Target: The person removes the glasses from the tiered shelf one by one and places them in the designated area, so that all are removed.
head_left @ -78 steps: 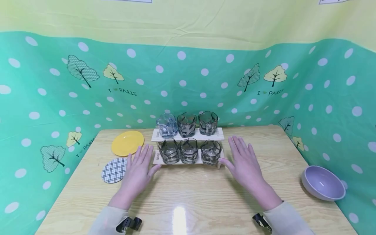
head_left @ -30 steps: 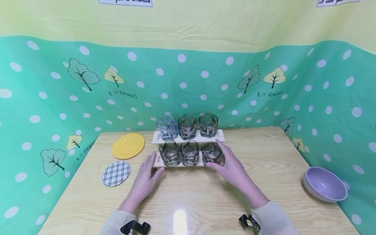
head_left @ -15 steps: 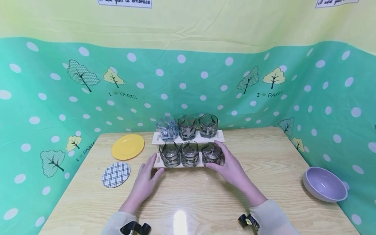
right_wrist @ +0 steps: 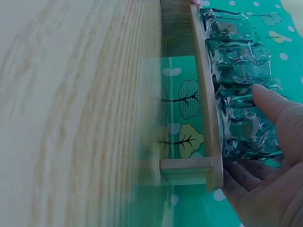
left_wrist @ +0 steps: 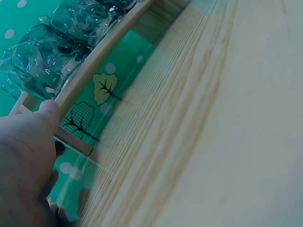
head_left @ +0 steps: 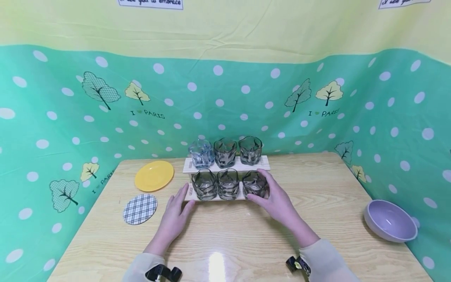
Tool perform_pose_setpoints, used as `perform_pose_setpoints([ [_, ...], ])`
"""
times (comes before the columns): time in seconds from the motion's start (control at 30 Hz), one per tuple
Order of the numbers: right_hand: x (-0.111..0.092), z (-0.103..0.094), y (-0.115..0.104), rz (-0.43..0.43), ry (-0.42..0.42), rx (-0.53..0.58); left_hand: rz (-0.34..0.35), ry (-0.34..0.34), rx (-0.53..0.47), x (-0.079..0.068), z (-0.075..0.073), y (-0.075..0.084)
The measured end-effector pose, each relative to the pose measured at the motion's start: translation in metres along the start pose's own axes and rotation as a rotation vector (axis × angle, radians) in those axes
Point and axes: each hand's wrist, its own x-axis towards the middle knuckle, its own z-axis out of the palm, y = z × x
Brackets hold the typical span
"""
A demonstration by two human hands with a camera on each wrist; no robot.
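A two-step wooden rack [head_left: 264, 164] stands at the back of the table, with a row of faceted tumblers on each step. The back-left tumbler [head_left: 201, 154] is bluish; the others are smoky grey. My left hand [head_left: 173, 217] holds the rack's left end, its thumb on the front edge of the lower step [left_wrist: 104, 45] and its fingers along the side. My right hand [head_left: 278, 201] grips the front-right tumbler [head_left: 254, 184], thumb in front and fingers round its far side. In the right wrist view, this tumbler [right_wrist: 246, 125] sits on the lower step.
Left of the rack lie a yellow plate [head_left: 154, 176] and a checked round mat [head_left: 139, 209]. A purple bowl [head_left: 389, 220] is at the table's right edge, against the curtain. A green dotted curtain [head_left: 218, 113] hangs behind and on both sides of the table [head_left: 225, 235].
Both hands came in from spread positions beside the rack to its left end and the front-right tumbler. Over the last half second they have hardly moved.
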Motion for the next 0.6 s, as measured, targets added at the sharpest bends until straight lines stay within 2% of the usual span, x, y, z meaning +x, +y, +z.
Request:
perform_pose_setpoints([
  [0.27, 0.0004, 0.0004, -0.0002, -0.002, 0.005, 0.003, 0.009, 0.004, -0.011, 0.0006, 0.0004, -0.0013],
  [0.6, 0.0004, 0.0012, -0.0005, 0.028, 0.015, 0.02, -0.057, -0.015, -0.032, -0.0002, -0.0005, 0.0001],
])
